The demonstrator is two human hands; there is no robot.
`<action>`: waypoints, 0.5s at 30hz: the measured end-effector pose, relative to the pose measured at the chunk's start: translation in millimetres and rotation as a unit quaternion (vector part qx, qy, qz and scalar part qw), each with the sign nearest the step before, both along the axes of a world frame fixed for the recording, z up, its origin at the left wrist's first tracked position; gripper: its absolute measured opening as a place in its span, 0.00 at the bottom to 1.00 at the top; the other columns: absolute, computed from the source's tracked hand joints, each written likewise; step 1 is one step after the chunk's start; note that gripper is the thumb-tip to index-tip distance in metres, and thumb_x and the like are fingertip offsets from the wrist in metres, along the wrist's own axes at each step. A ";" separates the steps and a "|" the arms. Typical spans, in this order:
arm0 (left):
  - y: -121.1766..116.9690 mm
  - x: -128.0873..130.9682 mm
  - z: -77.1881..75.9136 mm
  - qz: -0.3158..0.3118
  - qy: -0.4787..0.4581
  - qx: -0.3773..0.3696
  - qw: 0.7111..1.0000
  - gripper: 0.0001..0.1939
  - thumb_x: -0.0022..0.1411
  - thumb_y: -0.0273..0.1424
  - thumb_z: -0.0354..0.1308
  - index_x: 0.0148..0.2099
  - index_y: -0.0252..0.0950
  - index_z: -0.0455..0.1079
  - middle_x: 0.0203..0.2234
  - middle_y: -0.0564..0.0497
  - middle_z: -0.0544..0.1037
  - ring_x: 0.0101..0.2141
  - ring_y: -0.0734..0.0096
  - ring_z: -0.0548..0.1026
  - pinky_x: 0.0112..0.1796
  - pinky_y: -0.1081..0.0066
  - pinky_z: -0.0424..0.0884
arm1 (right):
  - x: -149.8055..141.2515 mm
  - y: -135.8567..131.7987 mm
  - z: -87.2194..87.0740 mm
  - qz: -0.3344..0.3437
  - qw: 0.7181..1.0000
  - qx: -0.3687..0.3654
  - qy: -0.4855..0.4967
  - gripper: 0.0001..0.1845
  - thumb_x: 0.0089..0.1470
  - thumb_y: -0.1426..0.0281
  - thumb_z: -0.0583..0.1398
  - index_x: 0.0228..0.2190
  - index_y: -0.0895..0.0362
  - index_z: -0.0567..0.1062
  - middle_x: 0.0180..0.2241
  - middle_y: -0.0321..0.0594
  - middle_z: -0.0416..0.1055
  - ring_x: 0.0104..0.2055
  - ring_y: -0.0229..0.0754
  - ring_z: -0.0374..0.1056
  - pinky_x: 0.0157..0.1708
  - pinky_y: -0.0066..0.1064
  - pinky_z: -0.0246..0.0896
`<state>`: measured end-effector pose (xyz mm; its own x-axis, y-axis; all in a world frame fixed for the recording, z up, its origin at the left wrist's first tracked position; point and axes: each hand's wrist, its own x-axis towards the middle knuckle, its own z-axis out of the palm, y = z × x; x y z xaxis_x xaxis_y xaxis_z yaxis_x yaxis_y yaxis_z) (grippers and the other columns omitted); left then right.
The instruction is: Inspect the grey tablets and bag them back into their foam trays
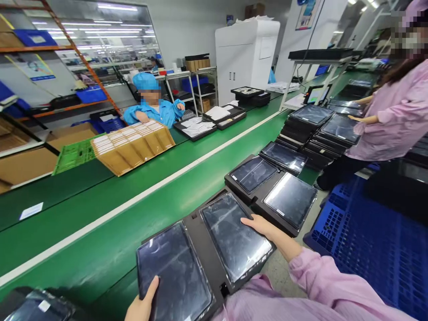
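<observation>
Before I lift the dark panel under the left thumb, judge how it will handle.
The dark panel looks stiff: flat, with straight edges. Its glossy face may be slippery and fragile, like glass. Lifted only where the left hand touches, it could tip.

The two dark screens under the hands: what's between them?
Only a bare strip of the dark tray separates the left screen from the right screen, as the head view shows.
</observation>
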<state>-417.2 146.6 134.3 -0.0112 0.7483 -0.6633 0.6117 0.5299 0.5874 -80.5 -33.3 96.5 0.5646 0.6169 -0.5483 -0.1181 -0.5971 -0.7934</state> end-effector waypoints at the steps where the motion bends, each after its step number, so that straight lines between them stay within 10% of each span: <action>1: 6.5 1.8 8.2 -0.001 0.004 0.017 1.000 0.26 0.42 0.50 0.61 0.37 0.35 0.71 0.30 0.41 0.81 0.36 0.45 0.79 0.35 0.54 0.75 | -1.9 -7.8 3.1 -0.002 0.999 0.026 0.023 0.27 0.48 0.53 0.59 0.41 0.63 0.73 0.39 0.51 0.77 0.40 0.49 0.74 0.39 0.35 0.67; 7: 38.5 92.3 63.7 -0.179 -0.034 0.115 0.976 0.31 0.42 0.48 0.61 0.44 0.32 0.70 0.37 0.41 0.81 0.37 0.47 0.78 0.40 0.56 0.74 | 2.1 -74.1 7.3 -0.173 0.931 0.250 0.202 0.29 0.36 0.54 0.68 0.38 0.58 0.73 0.31 0.41 0.78 0.32 0.47 0.75 0.35 0.36 0.70; 12: 42.1 232.3 106.3 -0.380 -0.077 0.259 0.884 0.32 0.47 0.42 0.58 0.52 0.30 0.68 0.49 0.39 0.75 0.48 0.50 0.73 0.52 0.59 0.65 | 24.3 -126.0 -8.9 -0.404 0.848 0.237 0.250 0.22 0.33 0.60 0.69 0.32 0.57 0.74 0.25 0.41 0.78 0.30 0.51 0.75 0.33 0.42 0.73; 15: 32.3 281.1 112.4 -0.382 -0.110 0.338 0.853 0.33 0.52 0.39 0.55 0.58 0.27 0.62 0.57 0.38 0.67 0.56 0.53 0.66 0.56 0.59 0.58 | 44.9 -133.9 -15.2 -0.499 0.820 0.234 0.153 0.23 0.33 0.57 0.66 0.33 0.57 0.75 0.26 0.43 0.78 0.34 0.55 0.75 0.36 0.46 0.74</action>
<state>-136.2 178.9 246.7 0.7199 0.6941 -0.0001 0.4627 -0.4798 0.7455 -35.6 -167.3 81.3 0.7960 0.1150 -0.5943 -0.6000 0.2794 -0.7496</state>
